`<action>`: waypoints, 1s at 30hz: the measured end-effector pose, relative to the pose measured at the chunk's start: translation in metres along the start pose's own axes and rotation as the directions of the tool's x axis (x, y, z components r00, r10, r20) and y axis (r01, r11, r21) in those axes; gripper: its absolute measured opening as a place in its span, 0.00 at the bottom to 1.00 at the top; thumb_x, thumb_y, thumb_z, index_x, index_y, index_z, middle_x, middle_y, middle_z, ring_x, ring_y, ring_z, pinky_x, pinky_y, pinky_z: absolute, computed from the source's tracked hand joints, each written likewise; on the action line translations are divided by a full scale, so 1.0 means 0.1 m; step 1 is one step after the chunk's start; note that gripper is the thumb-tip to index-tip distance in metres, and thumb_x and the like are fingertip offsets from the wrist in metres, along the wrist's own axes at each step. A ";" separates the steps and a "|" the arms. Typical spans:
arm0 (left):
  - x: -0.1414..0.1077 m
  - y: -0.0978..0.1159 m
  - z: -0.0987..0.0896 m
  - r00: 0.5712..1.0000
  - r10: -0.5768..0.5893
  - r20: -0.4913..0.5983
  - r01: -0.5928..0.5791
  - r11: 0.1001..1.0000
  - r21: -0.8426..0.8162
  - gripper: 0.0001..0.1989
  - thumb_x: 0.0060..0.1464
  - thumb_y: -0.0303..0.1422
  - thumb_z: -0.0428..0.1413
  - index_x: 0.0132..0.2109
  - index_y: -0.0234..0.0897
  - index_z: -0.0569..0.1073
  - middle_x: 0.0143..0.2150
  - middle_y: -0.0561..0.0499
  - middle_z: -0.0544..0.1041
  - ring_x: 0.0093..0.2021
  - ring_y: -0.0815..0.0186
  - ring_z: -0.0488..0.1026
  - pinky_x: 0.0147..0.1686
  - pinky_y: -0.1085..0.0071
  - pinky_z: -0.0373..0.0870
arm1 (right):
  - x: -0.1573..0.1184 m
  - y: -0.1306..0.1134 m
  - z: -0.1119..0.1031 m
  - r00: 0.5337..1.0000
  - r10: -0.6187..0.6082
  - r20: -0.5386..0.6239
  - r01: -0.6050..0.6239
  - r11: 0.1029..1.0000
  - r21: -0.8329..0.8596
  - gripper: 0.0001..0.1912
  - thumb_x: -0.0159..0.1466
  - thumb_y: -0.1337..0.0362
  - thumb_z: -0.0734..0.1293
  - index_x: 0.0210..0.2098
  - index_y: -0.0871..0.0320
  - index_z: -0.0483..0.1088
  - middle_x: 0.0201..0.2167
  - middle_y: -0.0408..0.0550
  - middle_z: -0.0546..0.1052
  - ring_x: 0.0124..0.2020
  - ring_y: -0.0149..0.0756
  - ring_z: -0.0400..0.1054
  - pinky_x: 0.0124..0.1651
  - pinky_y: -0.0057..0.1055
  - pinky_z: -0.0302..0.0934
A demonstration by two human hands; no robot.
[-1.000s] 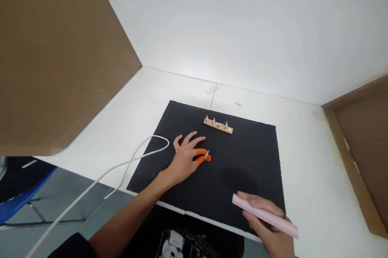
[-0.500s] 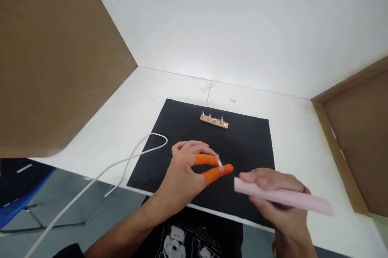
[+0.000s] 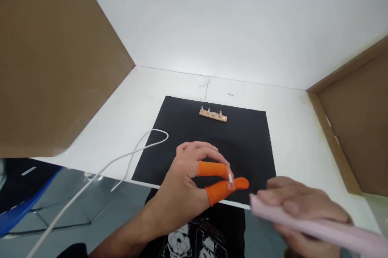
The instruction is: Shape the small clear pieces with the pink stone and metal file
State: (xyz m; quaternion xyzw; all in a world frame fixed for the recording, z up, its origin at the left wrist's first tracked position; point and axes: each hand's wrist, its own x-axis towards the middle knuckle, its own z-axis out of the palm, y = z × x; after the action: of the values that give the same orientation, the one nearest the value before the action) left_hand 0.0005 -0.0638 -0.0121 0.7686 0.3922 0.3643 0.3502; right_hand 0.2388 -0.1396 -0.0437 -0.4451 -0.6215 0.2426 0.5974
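My left hand wears orange finger covers on thumb and forefinger. Pinched between those two fingertips is a small clear tube, held tilted near the front edge of the black mat. To the right, my right hand is closed round a long, flat pale-pink bar; its kind does not show, and its right end is blurred. Farther back on the mat lies a small wooden strip with several little clear pieces standing up from it.
A white cable loops over the mat's left edge and hangs off the table. Behind the mat lie a short metal pin and a whitish lump. Brown panels border both sides, with a white wall behind.
Both hands have come nearer to me and to the right, carrying the tube and the pink bar. The view has shifted slightly. The wooden strip stays where it was on the mat.
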 end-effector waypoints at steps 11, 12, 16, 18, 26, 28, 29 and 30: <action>-0.08 0.01 0.01 0.997 0.056 0.060 -0.052 0.996 -0.068 0.06 0.68 0.39 0.68 0.39 0.50 0.86 0.45 0.57 0.89 0.55 0.56 0.83 0.58 0.52 0.76 | 0.00 -0.03 -0.04 1.000 0.014 -0.016 -0.013 1.000 0.028 0.08 0.67 0.61 0.81 0.43 0.45 0.82 0.38 0.43 0.90 0.31 0.41 0.86 0.36 0.37 0.82; -0.08 0.01 0.01 0.996 0.051 0.071 -0.047 0.997 -0.060 0.05 0.67 0.40 0.69 0.40 0.51 0.86 0.46 0.57 0.89 0.55 0.56 0.83 0.59 0.52 0.76 | -0.02 -0.01 -0.06 0.995 0.050 -0.091 -0.047 0.998 0.040 0.10 0.66 0.62 0.81 0.45 0.45 0.82 0.40 0.44 0.90 0.36 0.43 0.87 0.39 0.39 0.83; -0.09 -0.03 0.00 0.995 0.041 0.095 -0.038 0.999 -0.036 0.03 0.66 0.40 0.70 0.40 0.52 0.87 0.47 0.58 0.89 0.55 0.57 0.83 0.58 0.53 0.76 | -0.03 -0.06 -0.02 0.992 0.021 -0.121 -0.021 1.000 0.005 0.08 0.67 0.60 0.80 0.45 0.44 0.82 0.39 0.44 0.90 0.34 0.43 0.87 0.40 0.41 0.83; -0.09 -0.05 0.00 0.995 0.052 0.090 -0.048 0.997 -0.052 0.04 0.66 0.39 0.70 0.39 0.52 0.86 0.46 0.58 0.89 0.55 0.57 0.83 0.58 0.53 0.75 | 0.00 -0.15 0.05 0.997 -0.055 0.050 0.056 0.998 -0.019 0.06 0.69 0.57 0.79 0.44 0.42 0.81 0.34 0.42 0.89 0.24 0.40 0.82 0.30 0.37 0.79; -0.06 -0.06 -0.03 0.983 0.013 0.181 0.003 0.996 -0.087 0.04 0.62 0.36 0.73 0.39 0.49 0.87 0.45 0.57 0.89 0.57 0.55 0.82 0.61 0.53 0.67 | 0.00 0.02 -0.03 0.997 0.000 -0.083 0.003 0.999 0.036 0.14 0.66 0.68 0.80 0.49 0.48 0.81 0.45 0.44 0.90 0.41 0.42 0.88 0.47 0.39 0.83; -0.04 -0.06 -0.03 0.977 0.002 0.212 0.017 0.996 -0.091 0.04 0.62 0.35 0.74 0.39 0.48 0.87 0.45 0.57 0.89 0.56 0.55 0.81 0.62 0.53 0.64 | 0.03 0.00 0.01 0.997 -0.062 -0.043 0.064 0.997 0.045 0.14 0.64 0.70 0.81 0.47 0.51 0.81 0.43 0.45 0.90 0.37 0.40 0.87 0.44 0.35 0.83; -0.03 -0.06 -0.03 0.976 0.006 0.216 0.015 0.995 -0.095 0.04 0.62 0.34 0.73 0.39 0.48 0.86 0.45 0.57 0.89 0.56 0.56 0.82 0.62 0.53 0.62 | 0.06 -0.03 0.04 0.995 -0.099 0.004 0.099 0.994 0.047 0.12 0.64 0.70 0.80 0.45 0.52 0.81 0.41 0.46 0.90 0.33 0.38 0.87 0.40 0.33 0.82; -0.03 -0.06 -0.03 0.977 0.012 0.212 0.010 0.995 -0.101 0.04 0.62 0.34 0.73 0.39 0.47 0.86 0.45 0.58 0.88 0.55 0.57 0.81 0.62 0.54 0.61 | 0.08 -0.07 0.07 0.990 -0.131 0.058 0.128 0.990 0.056 0.10 0.65 0.70 0.80 0.44 0.53 0.81 0.40 0.46 0.90 0.28 0.36 0.85 0.36 0.31 0.80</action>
State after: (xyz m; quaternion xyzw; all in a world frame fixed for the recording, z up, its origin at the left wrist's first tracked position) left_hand -0.0052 -0.0626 -0.0162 0.7847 0.3330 0.2996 0.4285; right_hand 0.2308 -0.1346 -0.0355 -0.3802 -0.6606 0.2329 0.6040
